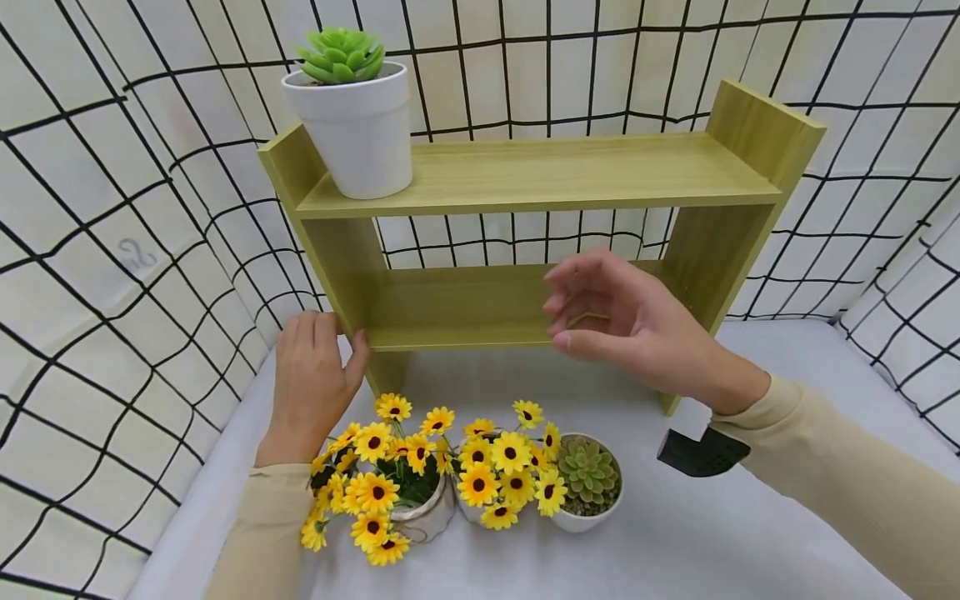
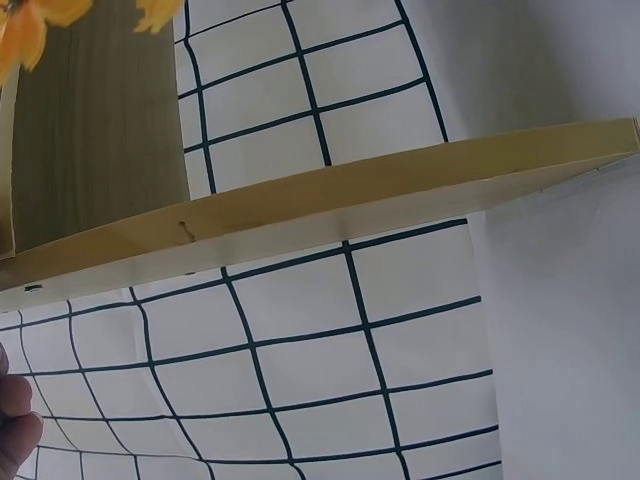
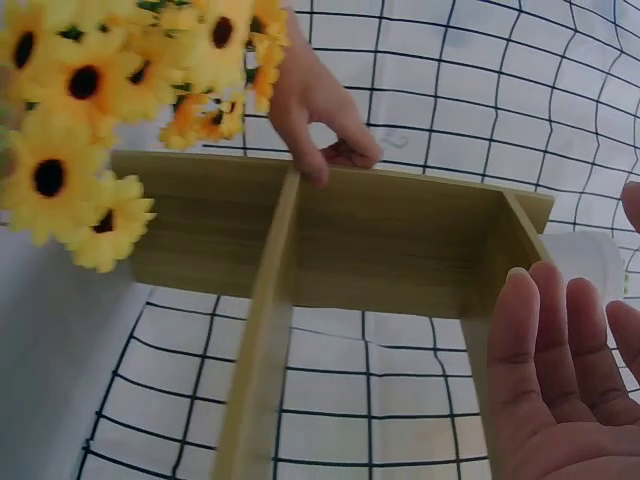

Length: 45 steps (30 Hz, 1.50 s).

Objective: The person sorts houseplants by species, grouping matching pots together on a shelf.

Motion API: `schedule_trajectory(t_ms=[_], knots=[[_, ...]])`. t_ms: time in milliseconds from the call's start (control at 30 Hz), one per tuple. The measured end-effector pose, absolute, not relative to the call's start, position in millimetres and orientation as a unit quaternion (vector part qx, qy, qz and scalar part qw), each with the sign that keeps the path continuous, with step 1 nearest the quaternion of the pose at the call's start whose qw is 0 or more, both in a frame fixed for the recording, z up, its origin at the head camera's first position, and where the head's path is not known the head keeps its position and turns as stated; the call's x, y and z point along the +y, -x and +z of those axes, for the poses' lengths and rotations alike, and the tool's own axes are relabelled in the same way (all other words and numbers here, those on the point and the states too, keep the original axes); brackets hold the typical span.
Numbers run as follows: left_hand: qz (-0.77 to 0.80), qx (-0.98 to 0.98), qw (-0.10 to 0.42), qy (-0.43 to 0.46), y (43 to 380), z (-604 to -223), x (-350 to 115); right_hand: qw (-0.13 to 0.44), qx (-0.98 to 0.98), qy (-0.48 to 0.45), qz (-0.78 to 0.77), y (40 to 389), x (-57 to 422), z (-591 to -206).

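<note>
A two-tier wooden shelf point(image 1: 592, 171) stands upright at the back. My left hand point(image 1: 311, 375) grips its left side panel near the lower board, thumb on the front edge, fingers on the outer side. The right wrist view also shows that left hand point(image 3: 320, 115) on the panel. My right hand point(image 1: 626, 321) hovers in front of the lower board towards the right, fingers loosely bent, holding nothing. On the upper board's left end sits a white pot point(image 1: 360, 133) with a green succulent point(image 1: 342, 57). In the left wrist view, the side panel point(image 2: 330, 200) crosses the frame.
Two pots of yellow artificial sunflowers point(image 1: 375, 492) point(image 1: 510, 479) stand on the white table point(image 1: 675, 533) in front of the shelf. Right of them is a small potted succulent point(image 1: 587, 475). A black wire grid point(image 1: 862, 150) surrounds the back and sides.
</note>
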<state>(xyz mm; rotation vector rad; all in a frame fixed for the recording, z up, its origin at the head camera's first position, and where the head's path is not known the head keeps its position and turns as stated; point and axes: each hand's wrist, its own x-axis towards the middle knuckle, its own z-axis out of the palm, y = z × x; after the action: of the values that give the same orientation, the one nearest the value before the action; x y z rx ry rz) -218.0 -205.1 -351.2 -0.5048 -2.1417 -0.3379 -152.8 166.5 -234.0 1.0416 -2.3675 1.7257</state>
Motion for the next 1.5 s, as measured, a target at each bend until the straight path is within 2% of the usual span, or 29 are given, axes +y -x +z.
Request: schedule_trajectory(t_ms=[367, 1000, 1500], knots=[[-0.135, -0.861, 0.447, 0.204, 217.9, -348.5, -203.8, -0.003, -0.763, -0.325, 0.559, 140.8, 189.4, -277.6], [-0.128, -0.866, 0.440, 0.199, 218.5, -348.6, -203.5, 0.028, -0.769, -0.311, 0.557, 121.9, 214.0, -369.8], [-0.130, -0.868, 0.438, 0.196, 218.0, -351.7, -204.3, -0.015, -0.746, -0.329, 0.578, 118.7, 213.7, -416.5]])
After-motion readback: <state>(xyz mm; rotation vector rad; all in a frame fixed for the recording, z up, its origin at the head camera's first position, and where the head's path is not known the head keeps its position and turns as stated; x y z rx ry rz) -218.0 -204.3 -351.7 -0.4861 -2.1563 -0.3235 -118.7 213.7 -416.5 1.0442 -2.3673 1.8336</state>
